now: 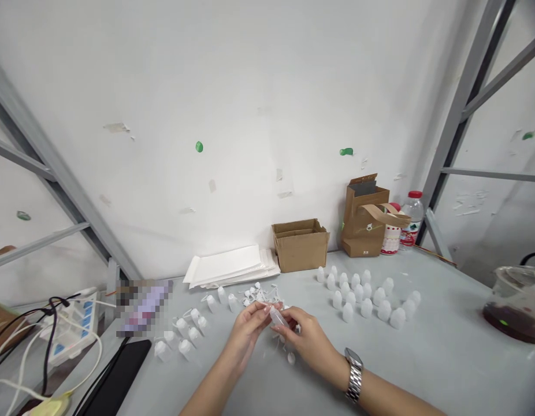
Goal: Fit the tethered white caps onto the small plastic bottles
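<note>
My left hand [245, 329] and my right hand [308, 338] meet over the grey table [423, 370], both pinching one small translucent plastic bottle [277, 316]. My right wrist wears a metal watch [353, 375]. Several capped white bottles [367, 297] stand in a cluster to the right. Loose small bottles and tethered caps [193, 329] lie scattered to the left and behind my hands. One small white piece [290, 358] lies under my right hand.
An open cardboard box [300, 244], a stack of white sheets [230, 267], a brown paper bag [365, 222] and a water bottle [411, 222] line the wall. A plastic cup of dark liquid [514, 303] stands far right. A power strip with cables [63, 326] and a black phone [120, 375] lie left.
</note>
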Demonstrator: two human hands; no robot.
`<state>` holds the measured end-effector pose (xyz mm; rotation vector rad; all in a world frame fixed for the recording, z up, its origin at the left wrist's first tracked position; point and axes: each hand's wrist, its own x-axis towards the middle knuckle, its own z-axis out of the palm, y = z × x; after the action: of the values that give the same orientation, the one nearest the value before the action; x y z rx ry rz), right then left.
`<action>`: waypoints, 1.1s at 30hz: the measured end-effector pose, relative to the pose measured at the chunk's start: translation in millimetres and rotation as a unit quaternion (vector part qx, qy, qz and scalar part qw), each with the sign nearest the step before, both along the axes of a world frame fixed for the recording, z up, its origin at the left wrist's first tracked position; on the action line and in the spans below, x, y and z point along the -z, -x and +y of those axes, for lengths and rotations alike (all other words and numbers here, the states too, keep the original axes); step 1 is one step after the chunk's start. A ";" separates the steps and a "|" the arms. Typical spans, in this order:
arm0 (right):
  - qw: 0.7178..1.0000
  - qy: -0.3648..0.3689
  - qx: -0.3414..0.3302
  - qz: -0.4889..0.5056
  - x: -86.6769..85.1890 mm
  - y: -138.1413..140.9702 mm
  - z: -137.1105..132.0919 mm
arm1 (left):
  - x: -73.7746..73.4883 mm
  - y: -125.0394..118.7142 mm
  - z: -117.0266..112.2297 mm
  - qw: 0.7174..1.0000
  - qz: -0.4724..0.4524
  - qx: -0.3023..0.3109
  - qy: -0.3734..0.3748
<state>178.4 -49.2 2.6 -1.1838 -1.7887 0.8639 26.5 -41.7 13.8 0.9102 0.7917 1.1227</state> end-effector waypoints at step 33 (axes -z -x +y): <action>0.991 -0.119 0.015 -0.057 6.2 2.7 -4.3 | 1.6 -6.6 -2.4 0.999 -0.020 0.015 0.032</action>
<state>175.7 -53.6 -3.6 -1.1201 -1.8998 0.5570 33.2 -44.1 12.2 0.8417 0.7738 1.0809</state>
